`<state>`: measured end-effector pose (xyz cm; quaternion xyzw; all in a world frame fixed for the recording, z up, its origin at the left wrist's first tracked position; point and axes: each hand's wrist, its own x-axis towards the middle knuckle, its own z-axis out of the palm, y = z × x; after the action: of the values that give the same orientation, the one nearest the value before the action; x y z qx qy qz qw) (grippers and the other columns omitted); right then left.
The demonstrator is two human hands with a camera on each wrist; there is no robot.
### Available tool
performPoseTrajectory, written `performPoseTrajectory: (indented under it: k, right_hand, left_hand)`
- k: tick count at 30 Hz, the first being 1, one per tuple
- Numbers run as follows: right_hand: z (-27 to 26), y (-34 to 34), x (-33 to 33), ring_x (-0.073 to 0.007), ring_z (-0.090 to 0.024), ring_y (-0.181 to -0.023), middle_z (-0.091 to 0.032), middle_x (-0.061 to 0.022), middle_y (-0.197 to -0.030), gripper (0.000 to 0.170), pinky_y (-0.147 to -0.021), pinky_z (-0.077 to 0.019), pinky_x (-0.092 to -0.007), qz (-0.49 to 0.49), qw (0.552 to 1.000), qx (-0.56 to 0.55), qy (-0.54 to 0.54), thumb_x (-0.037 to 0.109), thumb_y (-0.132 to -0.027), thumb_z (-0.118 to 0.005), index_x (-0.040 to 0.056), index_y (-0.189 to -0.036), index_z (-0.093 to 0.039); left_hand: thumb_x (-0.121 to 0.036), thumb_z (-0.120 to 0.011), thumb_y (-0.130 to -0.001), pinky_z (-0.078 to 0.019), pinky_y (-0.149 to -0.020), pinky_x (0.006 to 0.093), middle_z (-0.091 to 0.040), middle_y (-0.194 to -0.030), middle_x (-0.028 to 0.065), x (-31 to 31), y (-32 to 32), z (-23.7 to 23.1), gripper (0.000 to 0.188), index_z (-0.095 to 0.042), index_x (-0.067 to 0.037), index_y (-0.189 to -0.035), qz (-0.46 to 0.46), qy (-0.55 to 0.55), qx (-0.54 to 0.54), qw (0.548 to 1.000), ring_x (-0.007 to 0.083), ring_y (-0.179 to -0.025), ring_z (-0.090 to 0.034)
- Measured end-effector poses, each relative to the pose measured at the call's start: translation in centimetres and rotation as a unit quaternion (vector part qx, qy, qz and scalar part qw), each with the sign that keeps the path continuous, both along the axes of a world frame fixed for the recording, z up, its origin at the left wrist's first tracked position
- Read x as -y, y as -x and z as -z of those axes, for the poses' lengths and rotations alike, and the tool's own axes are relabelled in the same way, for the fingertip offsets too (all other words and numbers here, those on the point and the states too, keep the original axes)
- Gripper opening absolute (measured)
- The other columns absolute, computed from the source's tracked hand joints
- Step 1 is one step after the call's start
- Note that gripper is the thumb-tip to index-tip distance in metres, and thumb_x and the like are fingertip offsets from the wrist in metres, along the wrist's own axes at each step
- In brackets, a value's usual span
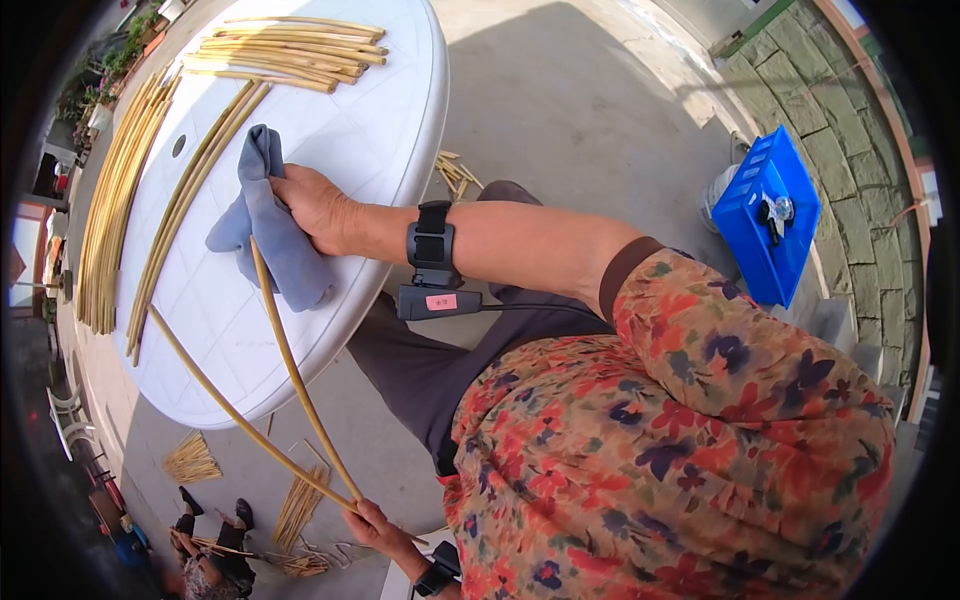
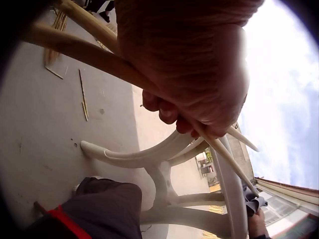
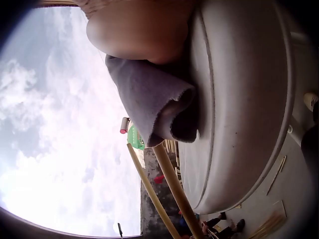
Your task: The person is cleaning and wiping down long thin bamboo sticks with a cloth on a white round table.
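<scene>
My left hand [image 1: 376, 527], low in the head view, grips two long pale wooden sticks near their lower ends. One stick [image 1: 290, 352] runs up to the blue-grey cloth [image 1: 275, 235]; the other stick [image 1: 225, 402] slants off to the left, its tip over the table's edge. Above the white table, my right hand [image 1: 318, 208] holds the bunched cloth, its fingers partly hidden in the folds. In the right wrist view, the cloth [image 3: 149, 97] hangs over the end of a stick [image 3: 174, 186]. Curled fingers [image 2: 168, 113] wrap the sticks in the left wrist view.
Bundles of similar sticks [image 1: 125, 205] lie on the round white table [image 1: 330, 130], with another pile [image 1: 290, 55] at its far end. A blue crate [image 1: 765, 215] stands at the right. More sticks [image 1: 300, 505] and another seated person [image 1: 210, 560] are on the ground beyond.
</scene>
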<state>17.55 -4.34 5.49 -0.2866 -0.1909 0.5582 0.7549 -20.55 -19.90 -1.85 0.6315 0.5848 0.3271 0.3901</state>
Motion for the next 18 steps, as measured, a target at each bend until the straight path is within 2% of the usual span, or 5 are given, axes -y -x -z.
performPoseTrajectory:
  k: [5,8,10,13,18]
  right_hand:
    - [0.1,0.0,-0.1,-0.0134,-0.052,-0.080,-0.053,-0.0071,-0.087,0.025,-0.073,-0.0471,-0.0276,0.003,1.000,0.002,-0.010,0.024,-0.087,-0.047,0.0015,-0.098,-0.049]
    - [0.1,-0.2,0.0,-0.0128,-0.051,-0.081,-0.053,-0.0064,-0.088,0.025,-0.074,-0.0465,-0.0271,-0.027,1.000,-0.005,-0.011,0.024,-0.087,-0.047,0.0019,-0.099,-0.049]
    - [0.0,-0.2,-0.1,-0.0125,-0.051,-0.082,-0.053,-0.0063,-0.090,0.026,-0.075,-0.0461,-0.0269,-0.054,0.998,-0.008,-0.018,0.024,-0.087,-0.047,0.0019,-0.100,-0.049]
    - [-0.1,0.1,0.2,-0.0145,-0.052,-0.085,-0.054,-0.0086,-0.095,0.031,-0.077,-0.0450,-0.0272,-0.094,0.995,0.020,-0.040,0.024,-0.085,-0.048,-0.0002,-0.105,-0.049]
    - [-0.5,0.3,0.8,-0.0119,-0.052,-0.088,-0.055,-0.0065,-0.098,0.035,-0.079,-0.0448,-0.0251,-0.144,0.988,0.043,-0.045,0.024,-0.084,-0.051,0.0011,-0.111,-0.048]
  left_hand:
    - [-0.024,-0.039,-0.092,-0.0262,-0.040,0.0175,-0.038,-0.057,-0.0019,0.3,1.2,-0.1,0.019,-0.043,-0.006,-0.084,-0.057,-0.010,0.059,0.997,0.0033,-0.046,-0.033]
    - [-0.028,-0.035,-0.093,-0.0250,-0.034,0.0177,-0.036,-0.049,-0.0008,-0.7,-1.3,-1.6,0.024,-0.042,-0.005,-0.088,-0.163,0.009,0.114,0.980,0.0044,-0.037,-0.031]
    - [-0.027,-0.033,-0.094,-0.0255,-0.032,0.0185,-0.037,-0.047,0.0002,-2.6,-2.8,-1.9,0.024,-0.042,-0.005,-0.092,-0.114,0.014,0.166,0.979,0.0058,-0.036,-0.031]
    - [-0.027,-0.032,-0.094,-0.0262,-0.032,0.0186,-0.038,-0.047,0.0013,-5.8,-7.6,-4.0,0.026,-0.043,-0.004,-0.092,0.066,0.060,0.238,0.967,0.0063,-0.034,-0.031]
    - [-0.028,-0.031,-0.094,-0.0268,-0.030,0.0190,-0.037,-0.046,0.0014,-11.2,-16.5,-7.3,0.028,-0.045,-0.004,-0.090,0.223,0.205,0.353,0.885,0.0067,-0.032,-0.031]
